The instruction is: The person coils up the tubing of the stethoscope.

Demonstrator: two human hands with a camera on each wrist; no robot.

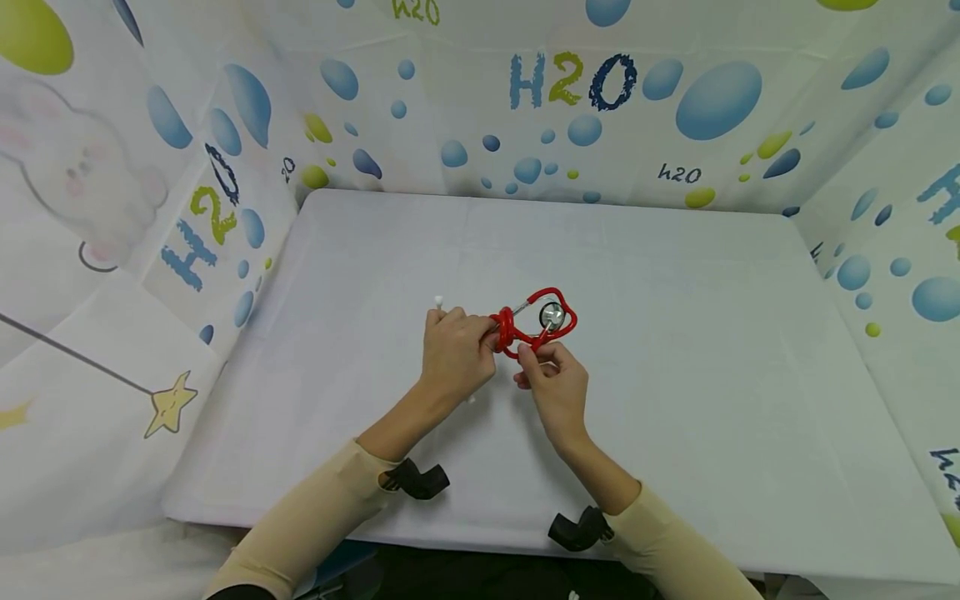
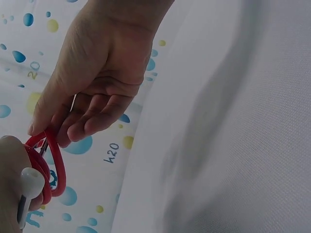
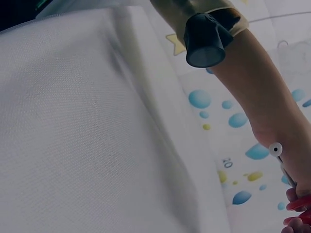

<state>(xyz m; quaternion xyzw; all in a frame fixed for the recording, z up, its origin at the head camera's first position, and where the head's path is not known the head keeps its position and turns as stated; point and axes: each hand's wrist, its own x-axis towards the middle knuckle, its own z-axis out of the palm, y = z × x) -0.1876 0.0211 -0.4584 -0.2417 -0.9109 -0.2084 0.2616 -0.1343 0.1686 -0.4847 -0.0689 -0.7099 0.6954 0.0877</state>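
Observation:
A red stethoscope (image 1: pixel 572 319) is held up between both hands, its tubing wound in a coil at the left and looped at the right. Its round metal chest piece (image 1: pixel 552 315) sits inside the right loop. My left hand (image 1: pixel 457 354) grips the coiled end, with a white ear tip (image 1: pixel 438 300) poking out above the fingers. In the left wrist view an ear tip (image 2: pixel 32 181) shows close beside the red coils. My right hand (image 1: pixel 558 392) pinches the lower tubing between thumb and fingers. An ear tip (image 3: pixel 275 149) also appears in the right wrist view.
Under the hands spreads a table with a white cloth (image 1: pixel 712 375). Printed curtains (image 1: pixel 480 125) with drops and lettering rise behind it and on both sides. Black wrist mounts (image 1: pixel 423 481) stick out from both sleeves.

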